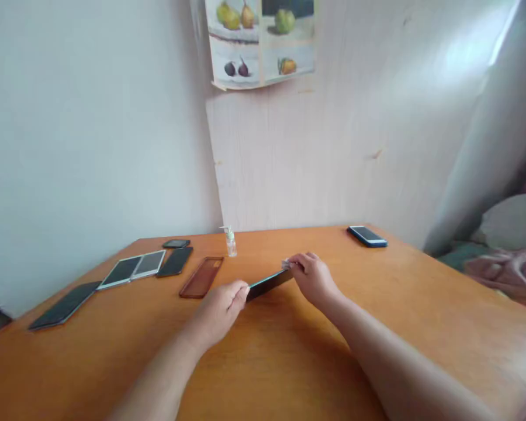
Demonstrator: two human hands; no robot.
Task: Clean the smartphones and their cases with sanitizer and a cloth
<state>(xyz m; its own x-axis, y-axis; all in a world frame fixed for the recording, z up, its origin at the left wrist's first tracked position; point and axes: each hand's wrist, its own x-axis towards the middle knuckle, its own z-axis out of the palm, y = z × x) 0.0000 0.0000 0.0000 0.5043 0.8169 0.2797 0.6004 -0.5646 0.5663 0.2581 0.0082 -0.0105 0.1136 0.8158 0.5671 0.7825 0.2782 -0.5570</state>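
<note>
Our left hand (225,304) clamped a flat black phone (269,284), our right hand (314,279) a crumpled white wipe (286,264). Wiping seemed unfinished; the translucent brown plastic case (201,278) lay off.

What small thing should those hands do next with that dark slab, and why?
Probably slide the right hand along the flat dark device toward the left hand: the left grips one end, while the right pinches a small whitish wad at the other.

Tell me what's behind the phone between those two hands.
Beyond the phone, the orange table shows, then the wall. The phone's far face is turned away, unseen; the left hand and right hand cover its ends.
</note>
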